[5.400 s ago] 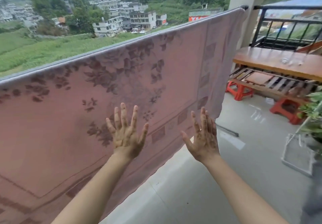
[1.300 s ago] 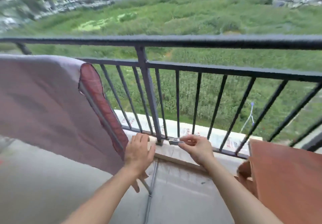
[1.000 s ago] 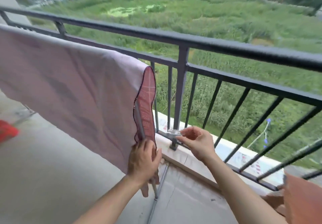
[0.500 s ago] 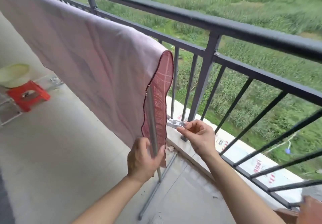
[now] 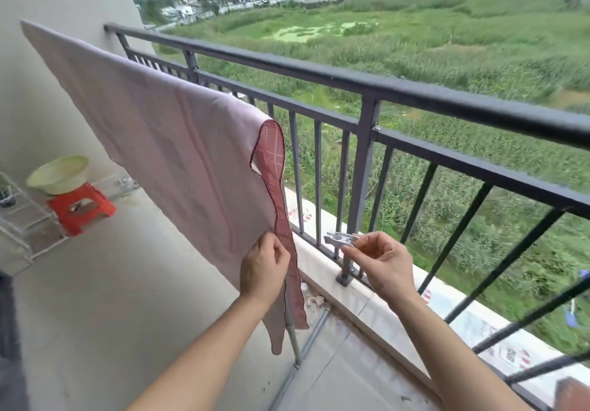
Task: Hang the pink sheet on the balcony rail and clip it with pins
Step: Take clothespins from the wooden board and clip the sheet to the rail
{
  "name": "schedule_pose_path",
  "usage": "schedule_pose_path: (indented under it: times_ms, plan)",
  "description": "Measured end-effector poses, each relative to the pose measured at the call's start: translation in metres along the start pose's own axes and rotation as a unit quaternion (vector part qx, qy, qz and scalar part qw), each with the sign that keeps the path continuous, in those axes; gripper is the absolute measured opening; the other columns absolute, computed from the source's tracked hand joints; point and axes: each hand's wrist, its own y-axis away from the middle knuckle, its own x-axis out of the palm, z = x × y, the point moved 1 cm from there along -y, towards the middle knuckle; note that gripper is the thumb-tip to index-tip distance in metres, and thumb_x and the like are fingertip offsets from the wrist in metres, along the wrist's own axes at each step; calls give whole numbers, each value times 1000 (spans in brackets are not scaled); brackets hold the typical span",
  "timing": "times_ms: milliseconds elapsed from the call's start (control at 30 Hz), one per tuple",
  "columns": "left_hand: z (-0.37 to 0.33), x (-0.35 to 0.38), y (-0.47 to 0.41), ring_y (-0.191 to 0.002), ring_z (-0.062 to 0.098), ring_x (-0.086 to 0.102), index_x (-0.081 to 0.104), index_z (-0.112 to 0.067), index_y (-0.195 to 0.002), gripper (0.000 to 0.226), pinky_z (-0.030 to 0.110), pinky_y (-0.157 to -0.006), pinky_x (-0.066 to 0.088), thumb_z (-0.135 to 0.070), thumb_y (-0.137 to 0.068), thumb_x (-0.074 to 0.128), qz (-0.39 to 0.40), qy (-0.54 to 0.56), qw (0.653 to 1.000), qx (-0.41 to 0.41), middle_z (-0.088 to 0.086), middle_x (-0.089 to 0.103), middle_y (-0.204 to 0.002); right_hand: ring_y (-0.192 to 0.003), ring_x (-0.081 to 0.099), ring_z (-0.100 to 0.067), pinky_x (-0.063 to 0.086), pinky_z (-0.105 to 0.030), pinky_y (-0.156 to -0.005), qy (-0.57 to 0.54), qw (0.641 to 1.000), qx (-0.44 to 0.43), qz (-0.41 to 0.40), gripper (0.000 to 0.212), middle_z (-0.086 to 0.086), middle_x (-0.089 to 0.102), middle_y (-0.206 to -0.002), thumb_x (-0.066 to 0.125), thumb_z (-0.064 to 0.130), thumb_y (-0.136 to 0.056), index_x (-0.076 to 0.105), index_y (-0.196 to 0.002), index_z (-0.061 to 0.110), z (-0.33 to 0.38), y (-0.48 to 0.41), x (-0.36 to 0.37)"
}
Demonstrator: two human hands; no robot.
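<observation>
The pink sheet [image 5: 166, 142] hangs over a drying rack's bar that runs from upper left to centre, just inside the dark balcony rail [image 5: 415, 94]. Its darker checked underside shows along the near end. My left hand [image 5: 263, 267] pinches that end edge of the sheet low down, beside the rack's upright pole [image 5: 292, 340]. My right hand [image 5: 381, 262] holds a grey clothes pin [image 5: 340, 238] between thumb and fingers, its jaws pointing left toward the sheet's edge, a short gap away from it.
A red plastic stool [image 5: 81, 207] with a pale green basin [image 5: 59, 174] on it stands at the left by the wall. A white wire rack [image 5: 19, 219] is at the far left. The railing's concrete ledge [image 5: 367, 299] runs under my right hand.
The view has swung left and lifted along the rail. My right hand has raised the pin off the ledge toward the sheet. My left hand has kept hold of the sheet's end.
</observation>
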Motion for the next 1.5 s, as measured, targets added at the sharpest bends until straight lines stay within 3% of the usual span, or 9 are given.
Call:
schedule_pose_path:
  times_ms: [133, 333, 400, 500, 733, 867, 1000, 1200, 1500]
  plan:
    - [-13, 4, 8, -59, 24, 53, 45, -18, -84, 28, 30, -44, 40, -2, -74, 64, 21, -51, 989, 141, -2, 51, -70, -67, 60, -21, 54, -43, -67, 5, 1000, 4, 5, 22, -27, 67, -79, 89, 12, -72, 68, -75, 14, 0, 5, -1]
    - [-15, 2, 23, -71, 27, 56, 37, -22, -98, 46, 31, -56, 42, -44, -78, 73, -93, 67, 985, -132, -5, 50, -84, -65, 62, -15, 55, -37, -67, 19, 1000, -2, 4, 23, -15, 70, -75, 90, 19, -70, 68, -74, 23, -4, 8, -2]
    - [-13, -2, 13, -86, 31, 56, 43, -11, -108, 55, 38, -65, 48, -41, -77, 78, -118, 54, 981, -148, 7, 52, -101, -67, 63, -18, 57, -41, -70, 18, 1000, 2, 6, 23, -17, 70, -76, 90, 19, -70, 67, -73, 19, -4, 8, -1]
    - [-12, -10, -6, -91, 32, 59, 56, -8, -99, 19, 32, -71, 43, -18, -88, 68, -114, 84, 979, -147, 8, 61, -97, -69, 64, -18, 57, -40, -71, 19, 1000, 4, 5, 23, -18, 71, -78, 90, 18, -70, 67, -75, 15, -1, 8, 3]
    - [-8, -18, 2, -70, 35, 62, 57, -3, -85, 12, 37, -59, 49, -2, -86, 69, -64, -16, 996, 53, 13, 62, -76, -66, 63, -15, 57, -36, -69, 30, 999, 3, 11, 24, -14, 72, -77, 90, 18, -71, 66, -72, 17, 2, 9, 12]
    - [0, -30, -17, -65, 36, 62, 57, -2, -111, 20, 38, -50, 51, -5, -92, 60, -14, -147, 962, 229, 15, 62, -73, -65, 63, -16, 56, -36, -66, 23, 1000, 11, 10, 25, -10, 72, -73, 90, 20, -71, 66, -73, 17, -1, 9, 15]
    - [-14, -39, -29, -59, 29, 53, 54, -23, -140, 74, 36, -49, 47, 7, -73, 42, 34, -285, 897, 335, 9, 50, -67, -63, 62, -12, 54, -32, -66, 16, 1000, 17, -1, 25, -1, 71, -70, 90, 20, -70, 66, -73, 17, -3, 8, 20]
    - [-32, -32, -24, -64, 21, 63, 72, -10, -84, 28, 28, -52, 51, -1, -70, 50, 42, -385, 885, 258, 4, 62, -70, -59, 55, -11, 52, -32, -63, 3, 999, -1, -36, 28, 2, 65, -65, 90, 23, -72, 63, -70, 16, 6, 9, 17]
    - [-34, -29, -26, -58, 22, 61, 68, -12, -71, 37, 29, -50, 48, -1, -73, 33, 80, -370, 899, 222, 5, 59, -64, -92, 75, -8, 57, -19, -73, -78, 988, -130, -43, 47, -18, 63, -63, 84, 3, -76, 39, -62, 0, 54, 7, 48]
